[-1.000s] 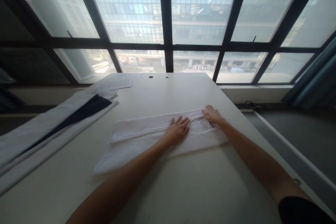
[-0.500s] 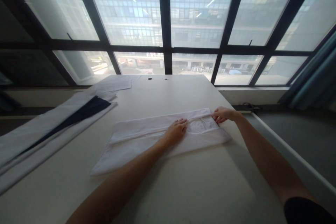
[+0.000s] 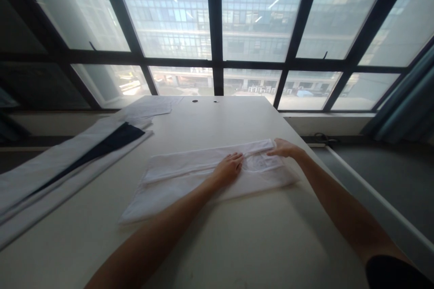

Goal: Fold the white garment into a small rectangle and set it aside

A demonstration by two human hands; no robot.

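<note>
Since earlier frame: right hand (image 3: 284, 148) slid from cloth's far right corner back onto its top fold; left hand (image 3: 229, 168) unmoved. White cloth (image 3: 203, 176) lies mid-table (image 3: 237, 244), already folded into long strip w/ narrow flap along far edge. Left hand flat, fingers spread, pressing cloth middle. Right hand fingers extended, resting on right end of flap; grip unclear. Judged: lengthwise folds done, crosswise folds left. Left of cloth: white and dark fabric pile (image 3: 68, 162).

A folded cloth (image 3: 190, 176) is spread across the table (image 3: 237, 244) — the left hand (image 3: 228, 168) on its middle, the right hand (image 3: 284, 148) at its far right end; more garments (image 3: 68, 162) are laid to the left.
</note>
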